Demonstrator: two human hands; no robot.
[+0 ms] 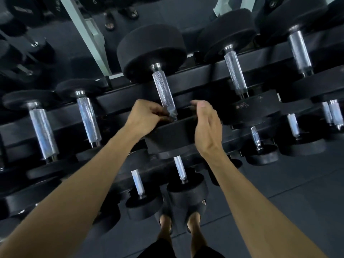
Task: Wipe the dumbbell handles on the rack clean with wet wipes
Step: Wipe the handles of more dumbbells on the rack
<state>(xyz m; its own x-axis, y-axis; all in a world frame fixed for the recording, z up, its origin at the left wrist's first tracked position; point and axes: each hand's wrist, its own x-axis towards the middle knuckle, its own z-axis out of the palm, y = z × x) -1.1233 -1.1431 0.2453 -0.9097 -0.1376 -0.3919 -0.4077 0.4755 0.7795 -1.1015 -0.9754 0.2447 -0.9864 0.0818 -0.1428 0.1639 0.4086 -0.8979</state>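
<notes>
While both bare forearms reach forward over the rack (201, 71), the left hand (147, 114) has its fingers curled and pinches a small, crumpled grey wipe (172, 113) against the near end of the centre handle (163, 90). Right hand (206, 127) hovers just beside that handle, to its right; palm turned inward, fingers relaxed and loosely bent, holding nothing, apart from the metal.

Centre dumbbell: handle is a silvery cylinder with fine knurled texture, running away from the person to a thick, round, matte black head (151, 51). Near head (173, 133) is a black block lying under and between the two hands.

Rack: black bars, sloped tiers. Neighbouring dumbbells lie parallel on it, same knurled handles and black round heads: two to the left (43, 131) (89, 120), two on the upper right (235, 73) (299, 51). Smaller dumbbells (179, 168) sit on the lower tier, near the person's feet.

Floor (279, 192): dark matte tiles with faint seams. Feet in black slides (195, 218) stand close against the rack base. Behind the rack, a mirror (55, 43) with a pale strip across it reflects dumbbells and sandalled feet. Lighting dim, bluish.
</notes>
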